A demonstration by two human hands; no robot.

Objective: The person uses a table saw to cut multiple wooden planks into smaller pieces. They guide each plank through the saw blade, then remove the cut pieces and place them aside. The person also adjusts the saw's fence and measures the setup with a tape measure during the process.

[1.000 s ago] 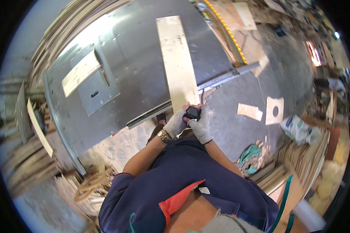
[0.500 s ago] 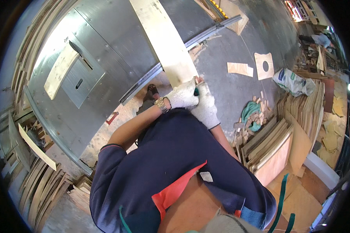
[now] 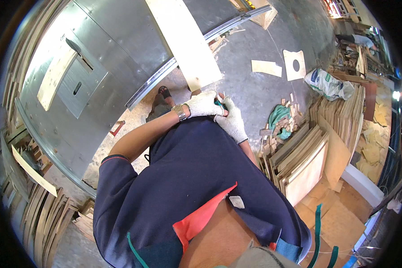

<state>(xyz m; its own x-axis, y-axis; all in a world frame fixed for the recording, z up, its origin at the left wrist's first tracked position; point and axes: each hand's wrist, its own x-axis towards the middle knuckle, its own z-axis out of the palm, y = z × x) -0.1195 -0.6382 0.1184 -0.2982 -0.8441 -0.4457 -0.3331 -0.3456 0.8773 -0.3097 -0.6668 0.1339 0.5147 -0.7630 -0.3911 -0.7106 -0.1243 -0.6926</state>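
The pale board (image 3: pixel 185 44) lies lengthwise on the grey metal table (image 3: pixel 120 49), its near end reaching past the metal rail (image 3: pixel 154 81) that crosses beneath it. Just below that near end, the person's 2 gloved hands meet in front of the dark shirt (image 3: pixel 183 156). The left hand (image 3: pixel 202 104), with a metal-banded watch (image 3: pixel 180 112) at its wrist, is the nearer of the 2 to the board; whether a finger touches the board's end I cannot tell. The right hand (image 3: pixel 232 119) sits a little lower and to the right of the board's end. Between them is a small dark green thing (image 3: pixel 218 103), just below the board; the fingers of both hands are curled in around it, nearly closed, with bare tips showing beyond the white gloves, though how firmly each presses cannot be told, and the thing is too covered to identify. Left of the board, a pale offcut (image 3: pixel 56 80) lies on the table beside a slotted plate (image 3: pixel 84 91), and a sandalled foot (image 3: pixel 165 92) shows near the board's end. Right of the board, on the floor, are a pale rectangular piece (image 3: pixel 266 68) and a panel with 1 round hole (image 3: pixel 293 56). Farther right of the board are a white sack (image 3: pixel 327 85), a green cloth (image 3: pixel 278 116) among wood scraps (image 3: pixel 294 110), and a stack of panels (image 3: pixel 303 156).
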